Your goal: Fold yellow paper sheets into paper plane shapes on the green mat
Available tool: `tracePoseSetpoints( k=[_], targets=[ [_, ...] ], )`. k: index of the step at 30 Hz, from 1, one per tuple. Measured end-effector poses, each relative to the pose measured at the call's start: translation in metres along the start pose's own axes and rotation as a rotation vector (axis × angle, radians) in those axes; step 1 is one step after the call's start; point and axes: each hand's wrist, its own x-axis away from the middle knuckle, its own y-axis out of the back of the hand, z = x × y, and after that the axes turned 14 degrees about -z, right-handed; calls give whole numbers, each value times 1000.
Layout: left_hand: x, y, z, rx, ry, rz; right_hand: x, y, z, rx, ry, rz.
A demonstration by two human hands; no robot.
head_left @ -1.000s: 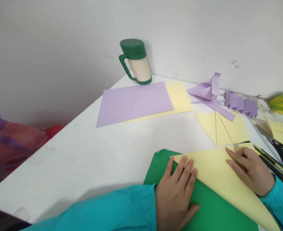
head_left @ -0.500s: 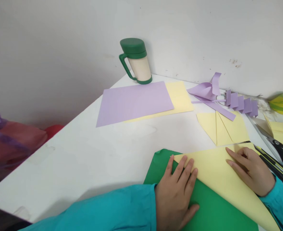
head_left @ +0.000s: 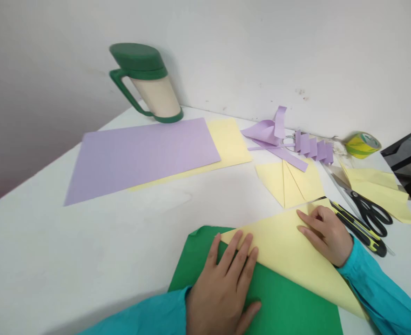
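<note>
A folded yellow paper [head_left: 282,246] lies as a triangle over a green sheet [head_left: 282,302] at the near edge of the white table [head_left: 86,251]. My left hand [head_left: 222,288] lies flat, fingers stretched out, on the green sheet with its fingertips on the yellow paper's left corner. My right hand [head_left: 326,232] rests on the yellow paper's far right corner, fingers curled and pressed down on the fold. Both arms wear teal sleeves.
A green-lidded mug [head_left: 149,86] stands at the back by the wall. A purple sheet [head_left: 138,156] overlaps a yellow sheet [head_left: 229,144]. Purple paper cuttings [head_left: 285,139], a folded yellow piece [head_left: 291,181], scissors [head_left: 369,207], a yellow-black cutter [head_left: 359,228], tape roll [head_left: 362,144] lie right.
The camera has shifted to the right and closer, so everything sits further left in view and the tape roll and scissors show fully. Both hands keep their places on the paper.
</note>
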Motion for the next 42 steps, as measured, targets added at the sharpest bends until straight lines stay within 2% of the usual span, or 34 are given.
tracePoseSetpoints(
  k=[5,13,27,37,42],
  targets=[
    [1,-2,12,13,-125,-130,1,0,1,-4,-24,0],
    [-2,-3,14,4,-149,-162,4,-1,0,-30,-52,-8],
    [-1,-4,14,-4,-161,-171,4,-3,0,6,-68,3],
    [0,-2,13,-33,-169,-136,4,-2,-1,-3,-53,7],
    [0,-2,6,-14,-68,-66,1,-1,-1,4,-27,4]
  ],
)
